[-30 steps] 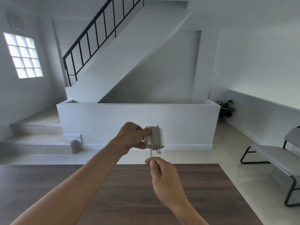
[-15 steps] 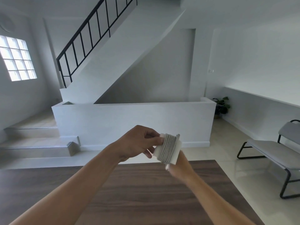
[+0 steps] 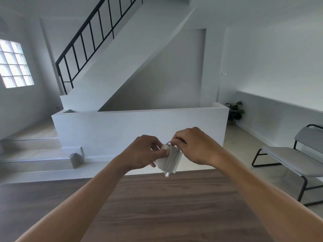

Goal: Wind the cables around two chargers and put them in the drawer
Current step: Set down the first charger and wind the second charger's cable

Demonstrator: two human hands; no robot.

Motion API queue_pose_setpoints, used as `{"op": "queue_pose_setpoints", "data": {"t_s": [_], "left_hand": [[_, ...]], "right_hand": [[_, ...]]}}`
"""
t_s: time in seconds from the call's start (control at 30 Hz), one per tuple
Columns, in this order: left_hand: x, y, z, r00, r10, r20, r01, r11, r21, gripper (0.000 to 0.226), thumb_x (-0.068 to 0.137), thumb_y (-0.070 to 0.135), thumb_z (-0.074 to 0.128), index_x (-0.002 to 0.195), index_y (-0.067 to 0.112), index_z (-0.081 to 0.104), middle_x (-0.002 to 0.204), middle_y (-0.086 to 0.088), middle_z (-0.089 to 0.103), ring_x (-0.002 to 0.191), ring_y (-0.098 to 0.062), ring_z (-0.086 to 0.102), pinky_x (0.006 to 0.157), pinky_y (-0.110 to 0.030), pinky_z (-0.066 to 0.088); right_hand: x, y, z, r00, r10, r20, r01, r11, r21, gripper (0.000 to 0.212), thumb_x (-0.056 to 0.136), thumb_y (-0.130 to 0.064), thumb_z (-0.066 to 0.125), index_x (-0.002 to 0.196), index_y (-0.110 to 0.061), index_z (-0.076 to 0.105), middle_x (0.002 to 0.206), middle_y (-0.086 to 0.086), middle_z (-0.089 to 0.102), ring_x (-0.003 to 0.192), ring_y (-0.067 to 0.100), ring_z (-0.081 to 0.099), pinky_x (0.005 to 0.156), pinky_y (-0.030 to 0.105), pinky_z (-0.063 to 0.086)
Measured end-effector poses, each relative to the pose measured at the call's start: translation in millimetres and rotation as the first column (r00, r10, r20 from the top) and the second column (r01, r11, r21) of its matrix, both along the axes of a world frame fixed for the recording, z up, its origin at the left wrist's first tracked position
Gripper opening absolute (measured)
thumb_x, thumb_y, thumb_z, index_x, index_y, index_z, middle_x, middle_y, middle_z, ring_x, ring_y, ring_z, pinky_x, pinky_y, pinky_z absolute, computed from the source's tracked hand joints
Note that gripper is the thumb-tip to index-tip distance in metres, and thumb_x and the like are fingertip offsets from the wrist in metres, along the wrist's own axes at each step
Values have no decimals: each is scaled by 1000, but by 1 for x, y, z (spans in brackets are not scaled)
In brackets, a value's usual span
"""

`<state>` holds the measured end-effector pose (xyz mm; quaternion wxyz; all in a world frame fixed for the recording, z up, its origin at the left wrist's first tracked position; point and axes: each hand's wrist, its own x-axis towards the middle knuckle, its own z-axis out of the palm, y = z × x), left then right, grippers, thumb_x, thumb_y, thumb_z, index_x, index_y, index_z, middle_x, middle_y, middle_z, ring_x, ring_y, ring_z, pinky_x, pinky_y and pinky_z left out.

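Both bare forearms reach in from seven and four o'clock. The left hand grips the charger. At its two o'clock, the right hand, fingers curled, pinches the cable.

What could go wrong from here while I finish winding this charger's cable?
1. A cable end sticks out loose below the coils; unless tucked, the wraps may spring undone when released.
2. The right hand pinches a short bit of cable at the top of the charger; a hard tug might kink it.
3. Only the left hand grips the charger, in the air off the table; a slip could drop it.
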<state>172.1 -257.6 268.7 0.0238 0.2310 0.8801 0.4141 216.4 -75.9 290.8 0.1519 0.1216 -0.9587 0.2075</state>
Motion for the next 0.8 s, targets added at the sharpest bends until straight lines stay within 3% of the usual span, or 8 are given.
{"op": "queue_pose_setpoints", "data": {"t_s": [0.1, 0.27, 0.43, 0.6, 0.73, 0.8], "left_hand": [[1, 2, -3, 999, 30, 19, -31, 997, 77, 34, 84, 29, 71, 110, 20, 50, 80, -8, 72, 64, -29, 73, 70, -46, 61], [-1, 0, -9, 992, 98, -76, -84, 982, 171, 17, 86, 22, 68, 103, 23, 64, 79, -11, 70, 62, -26, 72, 63, -43, 62], [0, -1, -14, 986, 150, -67, -122, 941, 314, 11, 88, 25, 68, 99, 25, 66, 79, -16, 68, 60, -24, 69, 58, -39, 62], [3, 5, -15, 988, 147, -43, -118, 909, 401, 16, 88, 18, 67, 99, 29, 68, 72, -14, 63, 59, -21, 66, 57, -37, 62], [5, 10, -15, 987, 156, -24, -126, 871, 475, 20, 87, 13, 66, 94, 31, 68, 75, -25, 64, 62, -24, 67, 57, -40, 62], [5, 12, -14, 988, 156, -14, -128, 856, 502, 20, 86, 12, 67, 94, 30, 69, 78, -29, 64, 61, -26, 68, 57, -41, 62]], "right_hand": [[7, -6, -8, 997, -45, -65, 43, 999, -29, 29, 99, -29, 43, 98, -18, 69, 92, 1, 70, 80, 19, 63, 74, 37, 52], [14, -9, -23, 990, -46, -133, 32, 994, -105, 26, 100, -28, 43, 97, -15, 66, 89, 0, 68, 76, 15, 61, 70, 31, 51], [10, -5, -41, 978, -72, -197, 27, 975, -222, 24, 97, -28, 53, 114, -19, 67, 103, -5, 51, 90, 9, 55, 81, 22, 46], [5, -6, -47, 949, -93, -300, 9, 963, -270, 21, 96, -19, 57, 111, -15, 71, 94, -2, 63, 85, 11, 58, 74, 13, 40], [1, -7, -47, 921, -110, -374, -22, 944, -331, 17, 94, -15, 59, 103, -15, 73, 89, -2, 69, 79, 12, 63, 74, 26, 51], [-2, -9, -47, 921, -135, -365, -22, 919, -394, 15, 93, -15, 60, 100, -16, 73, 88, -5, 71, 79, 9, 64, 74, 26, 52]]}}
